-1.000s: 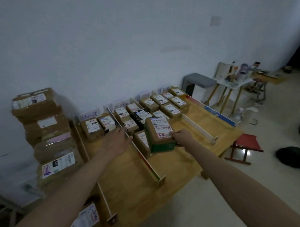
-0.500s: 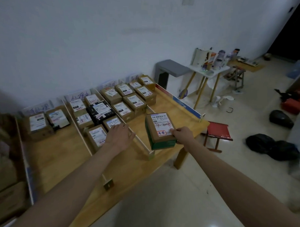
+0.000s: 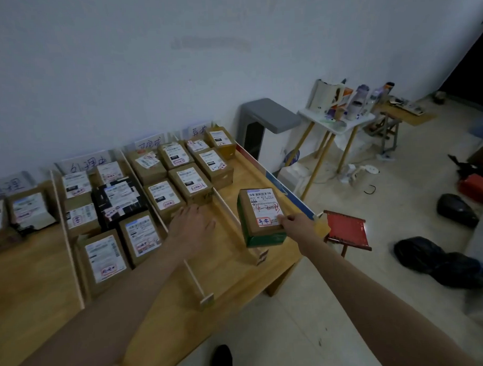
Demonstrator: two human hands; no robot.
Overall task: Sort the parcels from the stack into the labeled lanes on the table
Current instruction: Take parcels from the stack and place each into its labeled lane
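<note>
My right hand [image 3: 298,225] grips the near corner of a brown parcel with green sides and a white label [image 3: 259,215], held over the rightmost lane of the wooden table [image 3: 229,262]. My left hand [image 3: 194,225] lies flat with spread fingers in the lane to its left, touching a labeled brown parcel [image 3: 164,198]. Thin wooden dividers [image 3: 229,212] split the table into lanes, each with a handwritten paper sign [image 3: 198,129] at the wall end. Several labeled parcels fill the far ends of the lanes, among them a black one [image 3: 117,198].
A blue and red board [image 3: 288,193] edges the table's right side. A red stool [image 3: 346,229] stands just off the table corner. A grey stool [image 3: 268,119], a cluttered white side table [image 3: 339,119] and black bags [image 3: 440,266] lie to the right.
The view has swung right; the parcel stack at the left has left the frame. My right hand has carried the green-sided parcel across to the rightmost lane. My left hand stays on the table.
</note>
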